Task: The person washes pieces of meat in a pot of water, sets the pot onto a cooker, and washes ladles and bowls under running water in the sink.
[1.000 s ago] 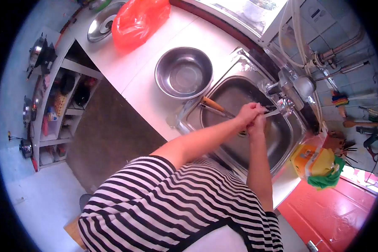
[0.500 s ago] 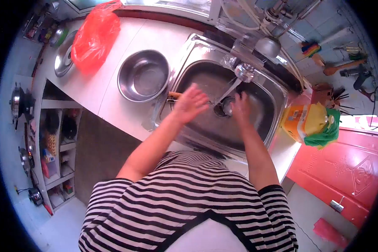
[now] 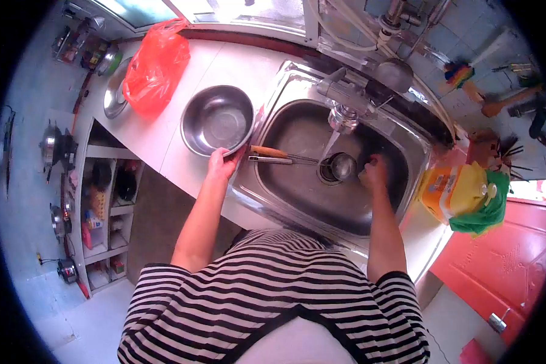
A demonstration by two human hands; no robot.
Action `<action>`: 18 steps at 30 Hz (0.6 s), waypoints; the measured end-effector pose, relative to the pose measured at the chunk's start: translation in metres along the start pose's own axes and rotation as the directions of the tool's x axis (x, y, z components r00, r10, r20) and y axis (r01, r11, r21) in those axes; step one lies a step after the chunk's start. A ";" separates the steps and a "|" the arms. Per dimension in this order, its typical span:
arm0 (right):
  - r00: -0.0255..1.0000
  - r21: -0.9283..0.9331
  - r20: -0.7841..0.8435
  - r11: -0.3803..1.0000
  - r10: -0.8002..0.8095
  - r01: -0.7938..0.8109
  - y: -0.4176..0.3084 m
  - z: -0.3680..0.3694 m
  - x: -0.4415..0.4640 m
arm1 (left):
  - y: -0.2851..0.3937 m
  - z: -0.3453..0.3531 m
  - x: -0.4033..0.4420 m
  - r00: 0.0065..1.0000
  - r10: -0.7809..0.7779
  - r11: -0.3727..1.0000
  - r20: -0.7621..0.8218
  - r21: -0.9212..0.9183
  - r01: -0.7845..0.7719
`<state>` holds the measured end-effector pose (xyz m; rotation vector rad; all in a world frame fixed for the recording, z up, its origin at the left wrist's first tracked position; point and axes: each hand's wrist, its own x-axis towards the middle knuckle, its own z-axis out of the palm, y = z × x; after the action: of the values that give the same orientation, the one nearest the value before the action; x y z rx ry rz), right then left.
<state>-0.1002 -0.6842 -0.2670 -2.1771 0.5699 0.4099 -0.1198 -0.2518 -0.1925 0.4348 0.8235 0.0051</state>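
My left hand (image 3: 222,162) is closed on the near rim of a round stainless steel bowl (image 3: 217,118) standing on the counter left of the sink. In the sink (image 3: 309,203), my right hand (image 3: 375,173) is low on the right side with its fingers curled. Whatever they may hold is hidden. Left of it, over the drain, lies the round metal head (image 3: 344,165) of a long-handled utensil. An orange-brown handle (image 3: 268,151) and a metal handle (image 3: 273,160) rest at the sink's left edge. Water runs from the faucet (image 3: 344,119).
A red plastic bag (image 3: 156,73) and a metal lid or plate (image 3: 114,100) lie farther left on the counter. Right of the sink stands a yellow jug (image 3: 446,191) with a green bag (image 3: 485,206). Shelves (image 3: 109,209) are at lower left.
My left hand has moved from above the sink, open, left to the bowl's rim and closed on it. My right hand has shifted right, away from the drain, and its fingers have curled.
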 end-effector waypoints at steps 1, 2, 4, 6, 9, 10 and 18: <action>1.000 0.004 -0.011 1.000 0.003 -0.003 0.018 0.002 0.008 | -0.004 0.012 -0.010 0.993 0.119 0.985 -0.006 0.122 -0.118; 0.998 0.286 -0.053 0.956 -0.044 0.058 0.046 0.007 0.021 | -0.011 0.021 -0.024 0.954 0.285 0.896 -0.091 0.378 -0.232; 0.990 0.535 -0.111 0.835 -0.081 0.129 0.047 -0.003 0.010 | -0.022 0.031 -0.044 0.978 0.206 0.849 0.032 0.491 -0.195; 0.981 0.850 0.044 0.523 -0.191 0.064 0.006 -0.029 -0.035 | -0.039 0.034 -0.058 0.985 0.019 0.760 0.172 0.637 -0.126; 0.908 0.753 0.017 0.603 -0.419 0.264 -0.084 -0.044 -0.089 | -0.088 0.027 -0.053 0.978 -0.182 0.684 0.101 0.727 0.053; 0.908 0.748 0.004 0.603 -0.419 0.276 -0.098 -0.037 -0.088 | -0.106 0.036 -0.070 0.954 -0.223 0.689 0.200 0.725 0.009; 0.637 -0.199 0.363 0.611 -0.680 0.766 -0.107 0.042 -0.103 | -0.150 0.050 -0.084 0.791 -0.581 0.621 0.192 0.733 0.278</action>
<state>-0.1346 -0.5648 -0.1747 -2.4016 -0.6085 0.3286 -0.1665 -0.4218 -0.1597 0.8780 0.4551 -0.8695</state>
